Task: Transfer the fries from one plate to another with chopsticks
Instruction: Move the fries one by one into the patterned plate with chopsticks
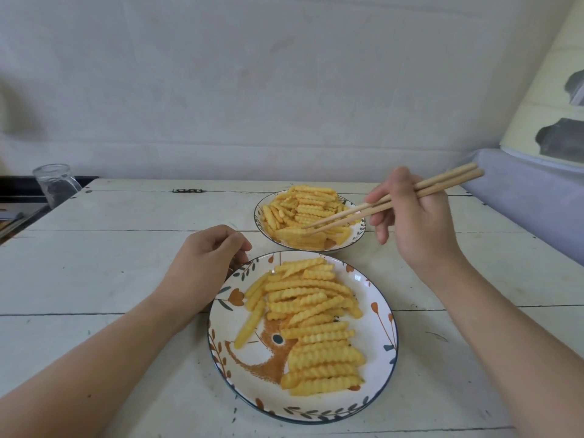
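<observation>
Fries (316, 330) cover our near plate (384, 327) at six o'clock. Our left hand (205, 267), fingers curled, touches its ten o'clock rim. At one o'clock our right hand (414, 216) pinches chopsticks (379, 207), tips on fries in the far plate (360, 230).

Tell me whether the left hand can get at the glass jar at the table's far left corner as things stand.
Probably yes. The left hand holds nothing and rests at the near plate, and only bare table lies between it and the glass jar. The jar sits far off, so a long stretch seems needed.
</observation>
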Demonstrator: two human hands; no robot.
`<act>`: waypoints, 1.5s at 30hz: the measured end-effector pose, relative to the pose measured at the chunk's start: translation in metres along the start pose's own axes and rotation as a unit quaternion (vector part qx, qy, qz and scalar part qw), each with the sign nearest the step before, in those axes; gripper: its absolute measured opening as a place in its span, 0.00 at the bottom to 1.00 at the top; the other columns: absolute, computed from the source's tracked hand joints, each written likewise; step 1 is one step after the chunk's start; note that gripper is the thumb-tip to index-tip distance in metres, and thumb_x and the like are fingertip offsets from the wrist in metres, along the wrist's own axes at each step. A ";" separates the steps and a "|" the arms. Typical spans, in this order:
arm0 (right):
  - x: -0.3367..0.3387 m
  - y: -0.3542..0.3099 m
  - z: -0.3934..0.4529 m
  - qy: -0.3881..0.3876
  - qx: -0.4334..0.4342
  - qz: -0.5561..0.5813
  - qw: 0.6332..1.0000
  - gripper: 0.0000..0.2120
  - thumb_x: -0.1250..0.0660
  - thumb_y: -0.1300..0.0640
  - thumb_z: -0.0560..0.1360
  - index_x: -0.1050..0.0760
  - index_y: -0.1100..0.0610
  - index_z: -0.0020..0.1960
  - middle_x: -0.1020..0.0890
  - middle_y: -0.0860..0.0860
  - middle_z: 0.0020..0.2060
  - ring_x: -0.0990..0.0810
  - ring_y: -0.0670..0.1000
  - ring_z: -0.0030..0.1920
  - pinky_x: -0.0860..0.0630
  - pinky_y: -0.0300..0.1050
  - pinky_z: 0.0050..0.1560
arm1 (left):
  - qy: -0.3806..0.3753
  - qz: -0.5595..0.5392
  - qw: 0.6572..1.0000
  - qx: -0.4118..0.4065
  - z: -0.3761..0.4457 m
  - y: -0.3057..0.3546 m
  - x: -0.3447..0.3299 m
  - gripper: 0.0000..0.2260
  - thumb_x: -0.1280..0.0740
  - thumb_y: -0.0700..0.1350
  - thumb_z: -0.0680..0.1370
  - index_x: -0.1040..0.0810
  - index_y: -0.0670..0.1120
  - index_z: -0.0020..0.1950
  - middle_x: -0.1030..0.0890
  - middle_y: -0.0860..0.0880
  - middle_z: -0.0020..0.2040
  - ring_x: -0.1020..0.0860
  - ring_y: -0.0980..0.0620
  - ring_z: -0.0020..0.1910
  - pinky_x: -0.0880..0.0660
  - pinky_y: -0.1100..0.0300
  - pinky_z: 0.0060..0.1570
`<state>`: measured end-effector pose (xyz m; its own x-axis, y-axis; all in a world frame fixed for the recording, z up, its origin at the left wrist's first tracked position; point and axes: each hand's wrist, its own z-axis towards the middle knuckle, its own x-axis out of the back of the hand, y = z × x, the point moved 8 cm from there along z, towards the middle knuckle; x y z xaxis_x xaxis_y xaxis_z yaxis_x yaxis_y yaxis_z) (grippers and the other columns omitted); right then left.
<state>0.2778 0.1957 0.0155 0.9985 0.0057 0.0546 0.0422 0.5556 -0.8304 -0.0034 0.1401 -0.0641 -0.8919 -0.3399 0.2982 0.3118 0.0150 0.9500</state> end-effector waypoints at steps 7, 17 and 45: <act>0.029 -0.018 0.011 0.018 -0.063 0.126 0.990 0.30 0.46 0.44 0.84 0.23 0.55 0.28 0.29 0.56 0.20 0.37 0.50 0.17 0.40 0.36 0.24 | 0.003 -0.005 1.000 0.001 0.000 0.000 0.000 0.12 0.36 0.43 0.83 0.16 0.45 0.42 0.17 0.52 0.35 0.23 0.53 0.35 0.24 0.54 0.41; 0.018 -0.027 0.006 -0.065 -0.068 0.105 0.990 0.26 0.42 0.50 0.82 0.22 0.56 0.29 0.30 0.56 0.20 0.39 0.49 0.16 0.42 0.36 0.23 | 0.005 -0.006 1.000 -0.003 0.001 -0.001 0.000 0.12 0.37 0.43 0.83 0.16 0.44 0.44 0.18 0.52 0.35 0.23 0.57 0.33 0.25 0.60 0.38; 0.013 0.023 0.013 -0.007 -0.084 -0.023 0.996 0.23 0.42 0.55 0.85 0.22 0.62 0.35 0.27 0.58 0.23 0.34 0.54 0.17 0.34 0.43 0.23 | 0.003 0.001 1.000 0.004 0.001 -0.001 0.000 0.13 0.37 0.44 0.83 0.16 0.45 0.43 0.17 0.51 0.36 0.21 0.52 0.36 0.23 0.53 0.42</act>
<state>0.2912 0.2192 0.0047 0.9948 -0.0039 0.1016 0.0944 0.4079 -0.9081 -0.0038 0.1409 -0.0654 -0.8888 -0.3462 0.3002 0.3115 0.0238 0.9499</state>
